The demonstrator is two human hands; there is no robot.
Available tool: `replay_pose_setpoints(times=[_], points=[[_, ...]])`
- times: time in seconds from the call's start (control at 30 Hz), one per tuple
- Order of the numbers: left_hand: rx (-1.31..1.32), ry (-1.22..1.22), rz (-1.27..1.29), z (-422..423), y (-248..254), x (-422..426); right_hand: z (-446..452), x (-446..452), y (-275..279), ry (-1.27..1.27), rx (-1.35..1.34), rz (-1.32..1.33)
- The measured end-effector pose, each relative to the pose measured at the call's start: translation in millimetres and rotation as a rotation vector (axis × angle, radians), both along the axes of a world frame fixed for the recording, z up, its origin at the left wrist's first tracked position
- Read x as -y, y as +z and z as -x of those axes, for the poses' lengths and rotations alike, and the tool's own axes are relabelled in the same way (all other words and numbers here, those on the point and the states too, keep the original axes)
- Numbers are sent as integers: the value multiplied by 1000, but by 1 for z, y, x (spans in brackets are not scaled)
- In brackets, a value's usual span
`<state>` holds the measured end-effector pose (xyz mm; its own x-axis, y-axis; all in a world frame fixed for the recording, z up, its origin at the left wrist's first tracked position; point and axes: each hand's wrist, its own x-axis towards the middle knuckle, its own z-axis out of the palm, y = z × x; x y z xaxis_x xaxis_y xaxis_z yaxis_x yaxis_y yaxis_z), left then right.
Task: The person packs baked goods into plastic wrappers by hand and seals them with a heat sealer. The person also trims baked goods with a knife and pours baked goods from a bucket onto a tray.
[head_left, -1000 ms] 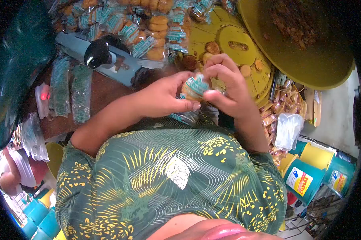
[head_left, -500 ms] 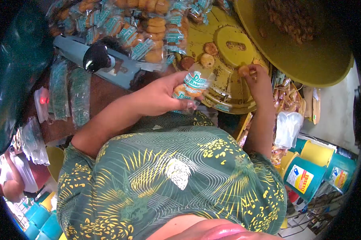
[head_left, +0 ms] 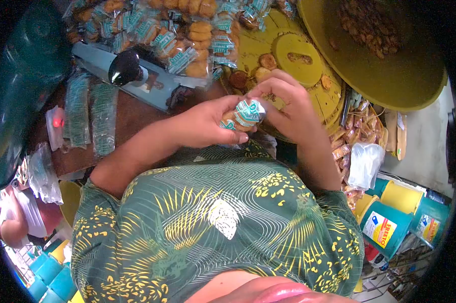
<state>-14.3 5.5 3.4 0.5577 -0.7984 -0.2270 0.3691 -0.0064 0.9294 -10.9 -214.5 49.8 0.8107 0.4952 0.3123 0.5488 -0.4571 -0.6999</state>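
Observation:
My left hand (head_left: pixel 215 123) is wrapped round a small clear plastic bag (head_left: pixel 247 115) with teal bakery print and round golden biscuits inside. My right hand (head_left: pixel 291 103) meets the bag at its upper right end, fingers and thumb closed on the plastic there. Whether a biscuit is between those fingers is hidden. Just beyond is a large yellow lid (head_left: pixel 301 50) strewn with crumbs. Loose biscuits lie on it, among them a golden one (head_left: pixel 268 61) and a dark brown one (head_left: pixel 238 79); another biscuit (head_left: pixel 326 82) rests near the right rim.
Filled biscuit bags (head_left: pixel 182 55) are heaped at the back. A blue sealing machine (head_left: pixel 147 83) stands on the brown table, beside stacks of printed empty bags (head_left: pixel 102 118). A big yellow basin (head_left: pixel 389 86) holds brown pieces. Teal paint buckets (head_left: pixel 387 227) are at the right; another person (head_left: pixel 21 217) is at the left.
My right hand has moved left from a biscuit on the yellow lid to the bag's end. That biscuit is out of sight now. My left hand has barely moved.

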Motion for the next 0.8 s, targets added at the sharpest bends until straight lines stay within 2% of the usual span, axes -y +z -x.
replay_pose_setpoints(times=[0.1,0.2,0.3,0.4,0.47,0.53,0.6,0.7,0.8], points=[[-22,56,22,-3,3,1,12,-11,4,-101,148,-152],[-51,41,25,-4,-5,4,17,-12,-12,-170,288,71],[-137,-11,46,-6,-4,9,22,-5,-19,-183,39,-12],[-176,-46,63,-8,-1,9,18,18,-24,-239,-90,-75],[-144,-39,58,-9,1,7,5,46,-22,-613,36,257],[-74,-9,41,-8,5,6,-15,99,-42,-808,304,567],[-87,-24,68,-8,1,5,-21,141,-61,-888,41,559],[-95,-19,53,-8,-2,3,-22,156,-60,-944,-214,572],[-89,-17,35,-7,-2,2,-24,181,-80,-903,-64,338]])
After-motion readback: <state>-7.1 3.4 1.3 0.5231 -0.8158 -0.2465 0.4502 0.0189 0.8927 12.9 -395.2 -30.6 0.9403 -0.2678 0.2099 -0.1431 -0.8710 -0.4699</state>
